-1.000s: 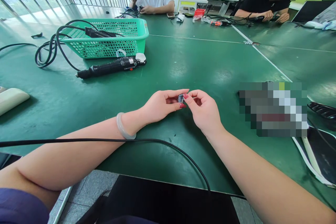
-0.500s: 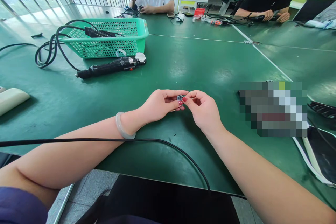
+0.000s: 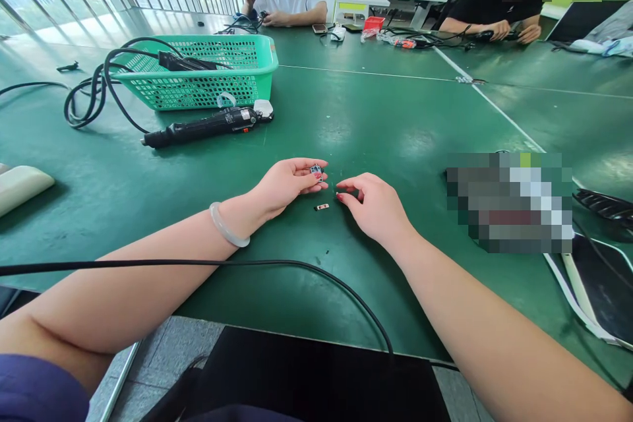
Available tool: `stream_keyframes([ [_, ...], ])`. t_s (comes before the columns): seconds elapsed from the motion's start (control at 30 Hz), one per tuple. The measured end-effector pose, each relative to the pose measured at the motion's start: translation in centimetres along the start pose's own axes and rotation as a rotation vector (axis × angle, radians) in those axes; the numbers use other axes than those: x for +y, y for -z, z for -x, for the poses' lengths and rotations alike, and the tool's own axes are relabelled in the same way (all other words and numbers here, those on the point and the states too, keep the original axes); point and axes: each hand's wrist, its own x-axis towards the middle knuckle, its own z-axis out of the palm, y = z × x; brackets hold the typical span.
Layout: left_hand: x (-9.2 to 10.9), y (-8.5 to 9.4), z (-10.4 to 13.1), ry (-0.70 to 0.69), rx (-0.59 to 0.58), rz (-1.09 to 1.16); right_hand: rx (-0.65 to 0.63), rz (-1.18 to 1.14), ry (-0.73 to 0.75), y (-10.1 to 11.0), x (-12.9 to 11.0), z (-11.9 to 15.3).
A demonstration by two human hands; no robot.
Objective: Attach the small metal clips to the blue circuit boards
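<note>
My left hand (image 3: pixel 291 183) pinches a small dark blocky part with pale metal bits (image 3: pixel 316 170) between thumb and fingers; its exact kind is too small to tell. Just right of it, my right hand (image 3: pixel 374 203) is apart from the part, thumb and forefinger drawn close together. A tiny pale speck shows at those fingertips, too small to name. On the table below and between both hands lies a small flat strip, coppery with a dark end (image 3: pixel 322 207).
A black electric screwdriver (image 3: pixel 208 125) lies before a green basket (image 3: pixel 198 89) with coiled cable. A black cable (image 3: pixel 277 264) crosses over my left forearm. A blurred-out object (image 3: pixel 509 204) sits at right. Two people work across the green table (image 3: pixel 386 119).
My hands have parted: the left moved left and slightly up with the small part, the right drew back from it. The coppery strip on the table now shows between them.
</note>
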Motion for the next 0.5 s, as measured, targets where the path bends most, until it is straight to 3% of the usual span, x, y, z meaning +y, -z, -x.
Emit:
stream_keyframes([
  [0.2, -0.2, -0.6, 0.5, 0.052, -0.069, 0.038, -0.011, 0.037, 0.019, -0.2, -0.1, -0.4],
  [0.37, -0.2, -1.0, 0.7, 0.044, -0.103, -0.019, 0.156, -0.169, 0.054, 0.3, -0.9, 0.2],
  [0.5, -0.2, -1.5, 1.0, 0.008, -0.15, -0.102, 0.23, -0.174, 0.131, 0.4, -1.9, 0.6],
])
